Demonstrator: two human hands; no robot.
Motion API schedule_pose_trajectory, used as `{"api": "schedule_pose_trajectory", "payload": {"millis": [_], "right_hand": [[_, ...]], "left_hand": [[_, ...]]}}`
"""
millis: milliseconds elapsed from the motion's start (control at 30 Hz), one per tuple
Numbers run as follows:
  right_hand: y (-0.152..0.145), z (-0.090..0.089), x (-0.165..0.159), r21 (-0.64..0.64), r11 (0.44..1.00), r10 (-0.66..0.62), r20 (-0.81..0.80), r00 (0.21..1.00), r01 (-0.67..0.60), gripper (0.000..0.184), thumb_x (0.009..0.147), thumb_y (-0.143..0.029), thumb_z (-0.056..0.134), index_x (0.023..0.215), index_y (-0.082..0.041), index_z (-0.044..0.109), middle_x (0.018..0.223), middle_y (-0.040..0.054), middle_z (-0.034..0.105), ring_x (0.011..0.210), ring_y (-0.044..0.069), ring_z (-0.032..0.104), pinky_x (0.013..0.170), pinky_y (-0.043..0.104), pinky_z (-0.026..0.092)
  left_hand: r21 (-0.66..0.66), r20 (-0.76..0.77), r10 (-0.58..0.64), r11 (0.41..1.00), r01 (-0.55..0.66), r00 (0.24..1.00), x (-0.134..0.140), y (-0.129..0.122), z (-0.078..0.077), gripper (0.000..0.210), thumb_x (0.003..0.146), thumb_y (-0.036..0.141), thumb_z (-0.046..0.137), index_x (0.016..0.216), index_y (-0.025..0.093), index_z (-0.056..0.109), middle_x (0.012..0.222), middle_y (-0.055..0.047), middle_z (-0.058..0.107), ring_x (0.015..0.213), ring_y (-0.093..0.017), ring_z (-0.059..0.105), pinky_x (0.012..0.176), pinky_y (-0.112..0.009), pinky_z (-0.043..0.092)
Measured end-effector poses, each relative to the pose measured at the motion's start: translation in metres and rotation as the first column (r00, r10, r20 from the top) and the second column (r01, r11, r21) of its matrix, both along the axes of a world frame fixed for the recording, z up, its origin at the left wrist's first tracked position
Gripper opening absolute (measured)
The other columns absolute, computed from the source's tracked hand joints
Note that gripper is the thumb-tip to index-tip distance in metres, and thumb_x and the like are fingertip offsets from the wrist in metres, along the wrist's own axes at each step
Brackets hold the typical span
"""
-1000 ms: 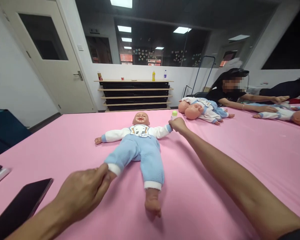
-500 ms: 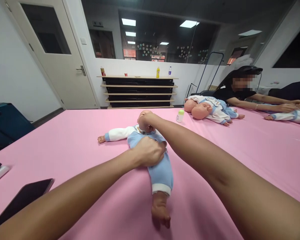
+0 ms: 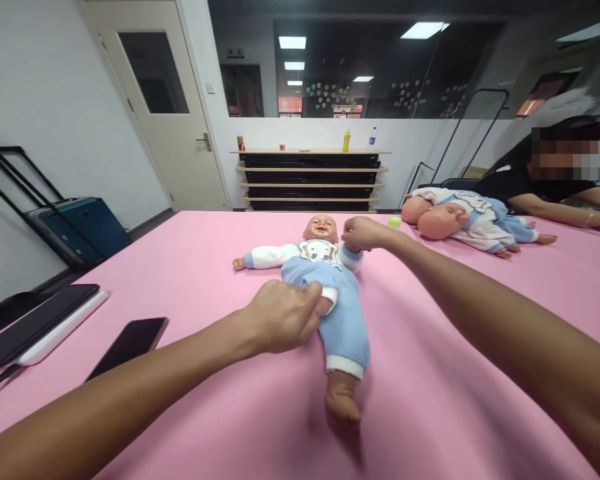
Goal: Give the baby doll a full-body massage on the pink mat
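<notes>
A baby doll [image 3: 347,313] in a blue and white outfit with an animal-face bib lies on its back on the pink-covered table [image 3: 205,413], its head [image 3: 321,228] at the far end. My left hand [image 3: 287,317] is closed around the doll's lower leg near the white cuff, with that leg bent up over the body. Beside the doll's head, my right hand [image 3: 365,233] is closed on the doll's arm [image 3: 351,259], which is bent upward. The doll's other arm [image 3: 270,257] stretches out to the left; its other leg points toward me.
Two more dolls [image 3: 445,221] lie at the far right, near a person in black [image 3: 520,175]. A green-capped bottle [image 3: 395,222] is partly behind my right hand. At left are a phone [image 3: 133,340], a dark device on a white block [image 3: 45,320] and a suitcase [image 3: 83,230].
My right hand has moved off the doll's face to the right, with the doll's arm. The bent leg's white cuff now shows by my left hand. The view has turned left.
</notes>
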State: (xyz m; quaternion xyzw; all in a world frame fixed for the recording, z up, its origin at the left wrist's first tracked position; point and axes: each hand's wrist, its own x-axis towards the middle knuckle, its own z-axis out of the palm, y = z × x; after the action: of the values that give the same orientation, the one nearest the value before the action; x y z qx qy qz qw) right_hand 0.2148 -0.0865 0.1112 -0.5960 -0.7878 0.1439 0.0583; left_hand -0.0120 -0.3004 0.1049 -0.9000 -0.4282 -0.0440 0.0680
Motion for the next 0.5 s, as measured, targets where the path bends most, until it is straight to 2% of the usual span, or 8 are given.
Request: {"api": "schedule_pose_trajectory", "payload": {"millis": [67,133,200,267,333,400,500], "right_hand": [[0.004,-0.008,0.042,0.064,0.993,-0.095,-0.133,0.987,0.104,0.018,0.079,-0.026,0.059,0.077,-0.009,0.065,0.06,0.008,0.063,0.043,0.012,0.052,0.045,0.023,0.036],[0.005,-0.024,0.076,0.075,0.966,-0.216,-0.278,0.936,0.246,0.021,0.08,-0.027,0.058,0.073,-0.009,0.065,0.061,0.0089,0.063,0.045,0.012,0.052,0.046,0.023,0.036],[0.001,-0.047,0.099,0.052,0.887,-0.408,-0.378,0.831,0.459,0.021,0.079,-0.027,0.057,0.07,-0.009,0.065,0.058,0.0089,0.062,0.045,0.012,0.052,0.046,0.024,0.037],[-0.006,-0.072,0.109,0.03,0.816,-0.519,-0.401,0.755,0.577,0.021,0.08,-0.026,0.056,0.07,-0.009,0.064,0.057,0.0094,0.061,0.044,0.014,0.051,0.045,0.025,0.038],[-0.013,-0.094,0.112,0.014,0.777,-0.574,-0.393,0.718,0.629,0.023,0.082,-0.027,0.054,0.069,-0.01,0.063,0.057,0.0106,0.06,0.044,0.016,0.051,0.044,0.027,0.038],[-0.018,-0.108,0.113,0.004,0.752,-0.608,-0.382,0.697,0.659,0.025,0.084,-0.028,0.052,0.068,-0.011,0.062,0.058,0.0117,0.06,0.044,0.017,0.052,0.044,0.028,0.038],[-0.014,-0.106,0.117,0.022,0.747,-0.615,-0.359,0.702,0.665,0.024,0.084,-0.028,0.052,0.069,-0.012,0.062,0.061,0.0119,0.061,0.048,0.018,0.054,0.047,0.028,0.038]], "left_hand": [[-0.029,-0.01,0.067,0.997,-0.067,0.998,-0.025,-0.028,0.0,0.027,0.098,0.036,0.024,0.093,0.018,0.045,0.07,-0.002,0.064,0.057,-0.02,0.058,0.054,-0.03,0.033],[-0.094,-0.026,0.132,0.987,-0.134,0.991,-0.048,-0.052,-0.009,0.026,0.099,0.033,0.023,0.091,0.019,0.043,0.069,-0.001,0.062,0.058,-0.02,0.058,0.055,-0.03,0.033],[-0.133,-0.051,0.192,0.971,-0.198,0.98,-0.067,-0.067,-0.028,0.023,0.099,0.03,0.023,0.089,0.02,0.042,0.069,-0.001,0.061,0.06,-0.021,0.059,0.056,-0.031,0.033],[-0.16,-0.055,0.246,0.955,-0.252,0.968,-0.077,-0.073,-0.05,0.023,0.099,0.028,0.023,0.089,0.02,0.042,0.07,-0.001,0.062,0.061,-0.021,0.06,0.057,-0.031,0.033],[-0.187,-0.036,0.276,0.942,-0.277,0.961,-0.08,-0.074,-0.069,0.025,0.099,0.029,0.021,0.089,0.02,0.042,0.071,-0.001,0.062,0.063,-0.021,0.06,0.058,-0.032,0.034],[-0.208,-0.01,0.288,0.936,-0.283,0.958,-0.08,-0.073,-0.08,0.027,0.1,0.029,0.019,0.089,0.02,0.043,0.071,-0.002,0.062,0.063,-0.021,0.061,0.059,-0.032,0.035],[-0.205,-0.007,0.283,0.938,-0.279,0.959,-0.081,-0.07,-0.077,0.028,0.099,0.029,0.021,0.089,0.02,0.044,0.07,-0.001,0.062,0.062,-0.021,0.06,0.059,-0.032,0.035]]}}
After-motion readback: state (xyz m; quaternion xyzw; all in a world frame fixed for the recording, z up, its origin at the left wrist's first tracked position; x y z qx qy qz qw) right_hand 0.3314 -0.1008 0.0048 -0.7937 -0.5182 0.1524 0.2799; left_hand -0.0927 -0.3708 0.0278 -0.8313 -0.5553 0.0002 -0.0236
